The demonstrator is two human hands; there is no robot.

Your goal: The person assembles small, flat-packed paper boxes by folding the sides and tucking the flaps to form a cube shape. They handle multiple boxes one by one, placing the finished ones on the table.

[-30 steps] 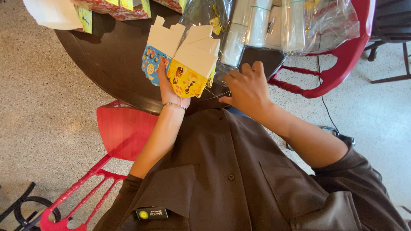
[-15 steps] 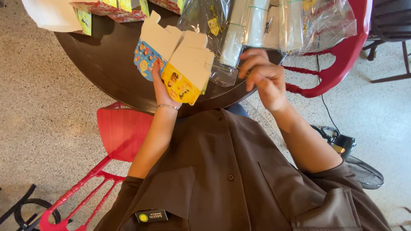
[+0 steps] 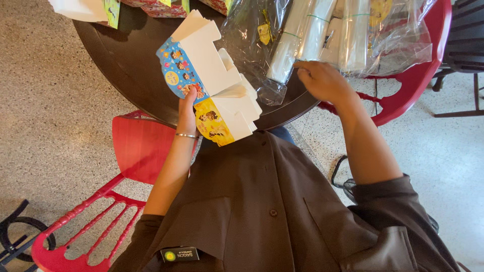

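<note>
My left hand (image 3: 187,115) holds a half-folded paper box (image 3: 209,83), white inside with blue and yellow cartoon print outside, above the near edge of the dark round table (image 3: 126,65). A thin bracelet circles that wrist. My right hand (image 3: 322,80) reaches over the table's right edge with fingers curled, touching a clear plastic bag (image 3: 322,35) that holds rolled clear sleeves. Whether those fingers grip the bag is not clear.
A red chair (image 3: 131,151) stands at my left on the speckled floor, and another red chair (image 3: 418,75) sits behind the bag at right. More printed boxes (image 3: 151,6) lie at the table's far edge. A black chair (image 3: 464,45) is at far right.
My right hand moved from the table's near edge up and right to the plastic bag. The left hand shifted the box slightly and it has spread further apart.
</note>
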